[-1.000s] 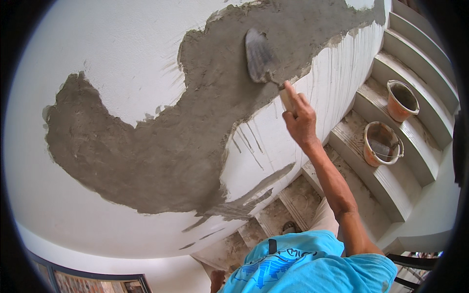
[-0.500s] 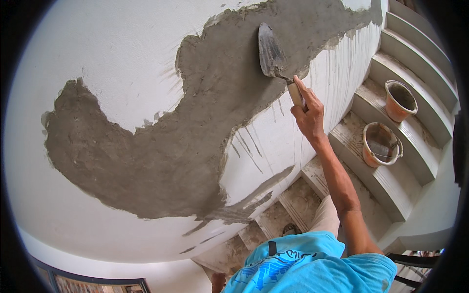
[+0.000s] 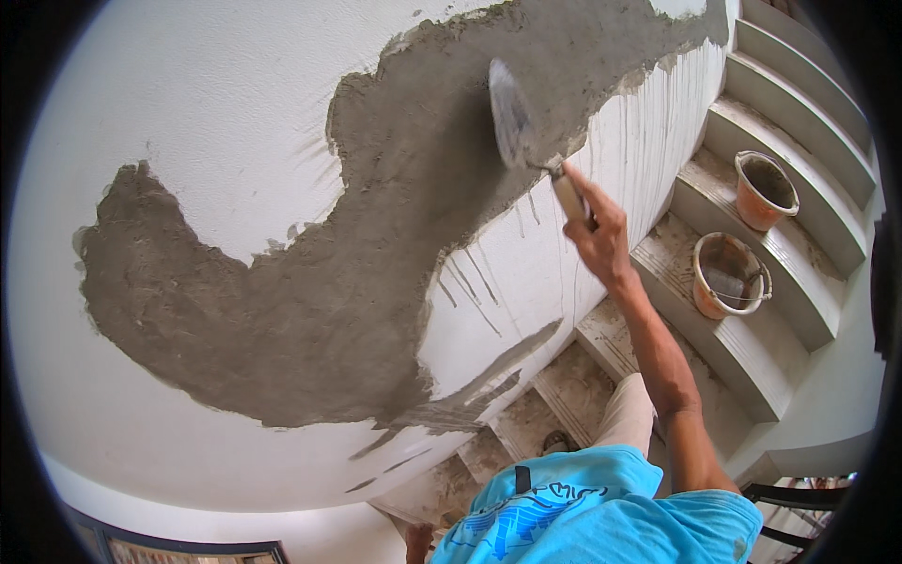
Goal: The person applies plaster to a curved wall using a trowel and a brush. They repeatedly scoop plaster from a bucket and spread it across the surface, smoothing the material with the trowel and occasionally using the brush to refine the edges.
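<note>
My right hand (image 3: 604,233) grips the wooden handle of a pointed trowel (image 3: 510,115), fingers wrapped round it and the index finger stretched along it toward the blade. The blade, smeared with grey mortar, stands at the lower edge of a wide band of grey mortar (image 3: 282,320) on the white wall (image 3: 225,113). Whether it touches the surface I cannot tell. At the bottom edge, beside my blue shirt, a small part of my left hand (image 3: 418,543) shows; its fingers are not clear.
Two mortar-stained orange buckets, a nearer one (image 3: 730,275) and a farther one (image 3: 766,191), stand on the curving stairs (image 3: 789,367) at my right. Grey drips run down the wall below the mortar. A dark-framed picture (image 3: 178,550) hangs at the lower left.
The trowel and my right hand have shifted slightly downward, with the blade now turned more edge-on. A darker shadow lies left of the blade. The buckets stay put.
</note>
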### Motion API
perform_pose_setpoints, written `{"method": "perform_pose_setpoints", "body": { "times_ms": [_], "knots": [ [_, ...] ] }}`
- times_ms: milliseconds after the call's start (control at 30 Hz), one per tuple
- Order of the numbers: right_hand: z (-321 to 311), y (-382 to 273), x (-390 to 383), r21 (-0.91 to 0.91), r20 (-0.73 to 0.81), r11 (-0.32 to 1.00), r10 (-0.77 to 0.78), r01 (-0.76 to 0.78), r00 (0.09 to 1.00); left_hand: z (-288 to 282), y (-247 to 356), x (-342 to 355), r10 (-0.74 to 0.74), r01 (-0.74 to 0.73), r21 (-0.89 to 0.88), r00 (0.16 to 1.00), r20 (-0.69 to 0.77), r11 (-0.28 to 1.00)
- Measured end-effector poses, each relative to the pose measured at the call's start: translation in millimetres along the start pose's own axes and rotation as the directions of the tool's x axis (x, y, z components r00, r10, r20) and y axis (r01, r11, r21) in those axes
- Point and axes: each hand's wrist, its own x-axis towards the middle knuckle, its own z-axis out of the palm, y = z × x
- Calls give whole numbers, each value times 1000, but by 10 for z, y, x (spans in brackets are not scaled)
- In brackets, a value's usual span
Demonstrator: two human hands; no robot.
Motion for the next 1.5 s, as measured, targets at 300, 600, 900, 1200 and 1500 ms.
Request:
{"method": "perform_pose_setpoints", "body": {
  "times_ms": [300,600,900,1200,1500],
  "knots": [
    [-234,-207,-194,-73,443,996,76,-49,893,135,-22,-207,267,-225,368,961,-68,902],
    [-307,2,183,7,55,1000,25,-25,998,131,20,-50,43,-35,40,976,-213,999],
    [-262,-262,-71,-40,465,999,43,-28,884,-98,-409,182,494,-464,873,801,340,152],
    [-167,-172,-360,64,301,993,76,-99,951,134,100,-76,212,-158,423,974,-83,892],
    [-27,-179,-372,10,378,997,71,-81,923,51,-218,96,516,-441,845,821,243,303]
  ]
}}
